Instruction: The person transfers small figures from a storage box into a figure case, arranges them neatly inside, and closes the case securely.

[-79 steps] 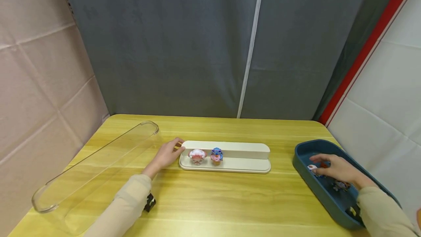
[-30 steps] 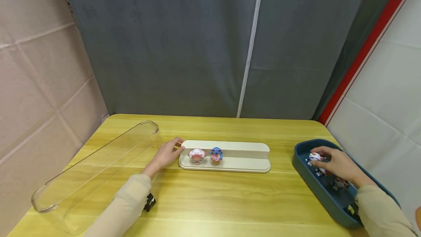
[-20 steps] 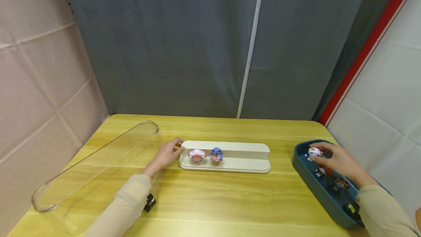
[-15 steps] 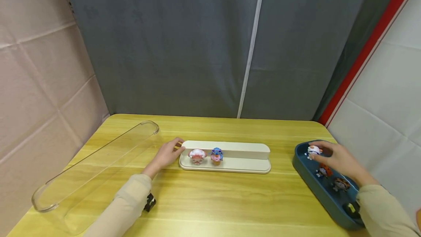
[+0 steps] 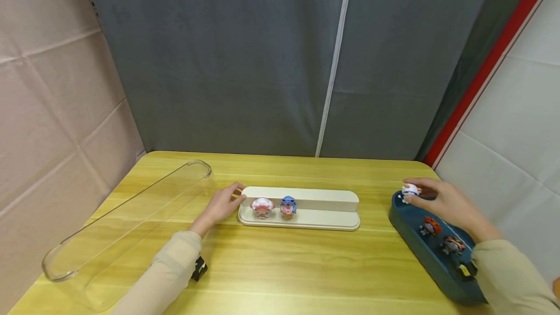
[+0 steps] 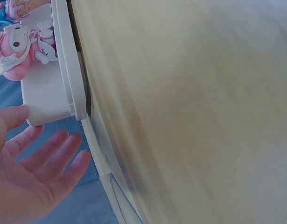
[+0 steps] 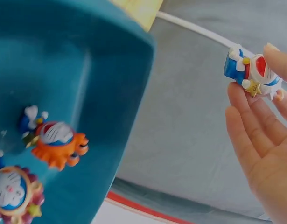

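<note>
My right hand pinches a small toy figurine with a white head at the far end of the dark blue tray. In the right wrist view this figurine has a red open mouth, a blue base and a yellow star. My left hand touches the left end of a cream stepped display stand with thumb and index finger, the other fingers loosely extended. On the stand's lower step stand a pink-and-white figurine and a blue-haired figurine.
Inside the tray lie an orange-maned figurine, another with a round collar and a dark piece with yellow. A clear plastic cover lies at left. A black item sits by the left sleeve. A grey curtain hangs behind the table.
The right hand has taken hold of the white-headed figurine in the tray, raised it and moved it toward the tray's far left rim. The left hand stays at the stand's end.
</note>
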The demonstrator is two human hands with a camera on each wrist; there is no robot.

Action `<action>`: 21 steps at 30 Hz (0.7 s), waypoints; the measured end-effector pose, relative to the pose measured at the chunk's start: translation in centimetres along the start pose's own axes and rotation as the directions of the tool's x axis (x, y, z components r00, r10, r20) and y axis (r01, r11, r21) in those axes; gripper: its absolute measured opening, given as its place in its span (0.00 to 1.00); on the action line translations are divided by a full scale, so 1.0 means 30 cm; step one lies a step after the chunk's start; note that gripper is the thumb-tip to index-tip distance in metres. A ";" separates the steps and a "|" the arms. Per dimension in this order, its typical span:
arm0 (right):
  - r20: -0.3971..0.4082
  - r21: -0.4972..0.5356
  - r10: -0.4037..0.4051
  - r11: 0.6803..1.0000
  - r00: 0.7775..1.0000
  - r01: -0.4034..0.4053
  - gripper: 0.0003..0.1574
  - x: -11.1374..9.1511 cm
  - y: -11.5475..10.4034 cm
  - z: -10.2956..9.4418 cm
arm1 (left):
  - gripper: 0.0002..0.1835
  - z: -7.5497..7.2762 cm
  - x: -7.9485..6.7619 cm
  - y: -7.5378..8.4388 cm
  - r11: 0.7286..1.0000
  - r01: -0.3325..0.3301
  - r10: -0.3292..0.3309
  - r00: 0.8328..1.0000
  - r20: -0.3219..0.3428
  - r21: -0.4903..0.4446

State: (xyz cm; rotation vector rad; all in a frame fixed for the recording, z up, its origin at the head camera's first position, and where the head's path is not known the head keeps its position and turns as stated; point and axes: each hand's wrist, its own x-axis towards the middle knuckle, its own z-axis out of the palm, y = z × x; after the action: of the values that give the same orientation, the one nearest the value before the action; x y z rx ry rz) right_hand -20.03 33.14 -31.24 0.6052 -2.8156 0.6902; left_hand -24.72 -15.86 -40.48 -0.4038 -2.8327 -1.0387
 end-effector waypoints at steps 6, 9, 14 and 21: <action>0.005 0.024 0.011 1.000 1.000 -0.011 0.27 0.013 -0.045 0.005 | 0.13 -0.001 -0.001 0.002 1.000 0.006 -0.006 1.000 0.003 -0.001; 0.003 0.039 0.002 0.999 1.000 -0.002 0.28 0.022 -0.059 0.012 | 0.13 -0.001 -0.001 -0.001 1.000 0.002 -0.002 1.000 0.004 -0.002; -0.009 0.065 -0.001 0.998 1.000 0.002 0.29 0.041 -0.083 0.025 | 0.13 0.001 0.000 -0.005 1.000 0.003 -0.003 1.000 0.003 -0.003; -0.044 0.109 0.006 0.994 0.999 -0.001 0.28 0.062 -0.100 0.064 | 0.13 0.000 -0.001 0.001 1.000 0.008 -0.008 1.000 0.007 0.002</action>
State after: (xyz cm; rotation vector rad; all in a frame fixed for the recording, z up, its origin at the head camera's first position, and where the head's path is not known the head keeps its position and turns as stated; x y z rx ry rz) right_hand -20.57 29.14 -31.22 0.5953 -2.7534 0.8521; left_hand -24.67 -15.85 -40.45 -0.3964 -2.8438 -1.0381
